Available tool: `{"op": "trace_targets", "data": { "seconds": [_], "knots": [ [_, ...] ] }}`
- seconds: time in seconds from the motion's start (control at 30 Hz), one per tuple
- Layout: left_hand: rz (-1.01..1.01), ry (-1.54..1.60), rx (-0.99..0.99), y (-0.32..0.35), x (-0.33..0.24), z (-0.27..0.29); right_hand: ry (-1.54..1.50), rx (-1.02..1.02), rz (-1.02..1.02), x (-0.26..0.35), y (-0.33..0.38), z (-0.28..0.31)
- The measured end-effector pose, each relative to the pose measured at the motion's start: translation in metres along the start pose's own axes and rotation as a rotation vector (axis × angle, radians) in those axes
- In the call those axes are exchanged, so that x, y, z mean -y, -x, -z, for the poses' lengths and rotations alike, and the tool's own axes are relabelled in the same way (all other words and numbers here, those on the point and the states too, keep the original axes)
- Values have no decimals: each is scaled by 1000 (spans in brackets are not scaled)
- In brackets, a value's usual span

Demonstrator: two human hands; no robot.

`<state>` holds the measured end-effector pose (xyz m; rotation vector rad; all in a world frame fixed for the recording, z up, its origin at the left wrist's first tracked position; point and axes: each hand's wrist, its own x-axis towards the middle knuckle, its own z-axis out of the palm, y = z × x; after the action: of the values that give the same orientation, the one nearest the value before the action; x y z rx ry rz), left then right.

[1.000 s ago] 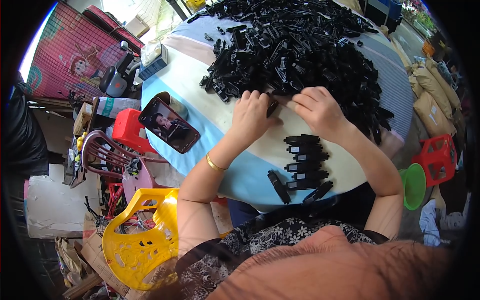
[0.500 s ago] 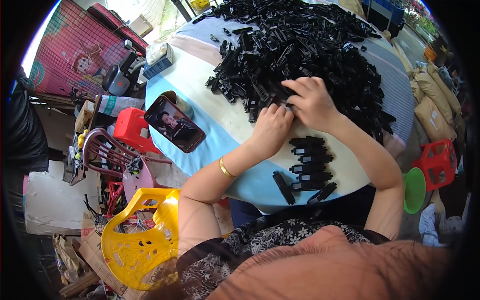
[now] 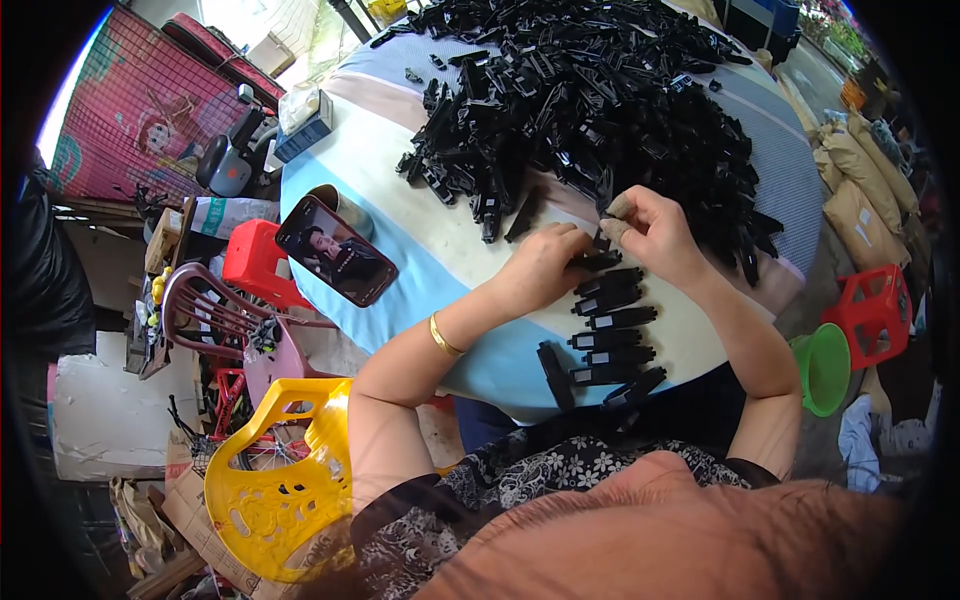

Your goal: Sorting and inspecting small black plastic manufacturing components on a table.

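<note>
The parts [image 3: 590, 120] look glossy plastic, the tablecloth [image 3: 460, 245] matt.

A yellow plastic chair [image 3: 325, 500] stood at your left, a red stool [image 3: 885, 312] right, daylight brightening the ground [image 3: 325, 60] ahead!

I had one slim black part [image 3: 601, 261] at the fingertips of the left grip [image 3: 546, 268], lying roughly crosswise just beyond a row of similar parts [image 3: 617, 339]. Those lay crosswise on the bench [image 3: 400, 150], one behind another toward the near edge, some showing a small pale patch. From my end I made out two more at the near end: a left stray [image 3: 555, 375], pointing mostly away from the body, and a right stray [image 3: 634, 386], slanted. Beyond them spread a big, jumbled heap [image 3: 590, 110] of glossy black pieces, with one oblong piece [image 3: 524, 214] slanting at its near fringe.
</note>
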<state>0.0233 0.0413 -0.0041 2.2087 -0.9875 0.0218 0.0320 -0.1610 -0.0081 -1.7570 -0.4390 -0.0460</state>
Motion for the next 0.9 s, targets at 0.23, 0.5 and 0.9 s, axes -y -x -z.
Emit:
{"op": "trace_targets", "data": {
  "seconds": [0.23, 0.5, 0.9],
  "knots": [
    [37, 112, 139, 3, -8, 5, -57, 101, -165, 16, 0, 7],
    [212, 51, -46, 1, -7, 0, 447, 334, 154, 14, 4, 15],
    [218, -52, -5, 4, -1, 6, 665, 292, 420, 17, 8, 16]
  ]
}}
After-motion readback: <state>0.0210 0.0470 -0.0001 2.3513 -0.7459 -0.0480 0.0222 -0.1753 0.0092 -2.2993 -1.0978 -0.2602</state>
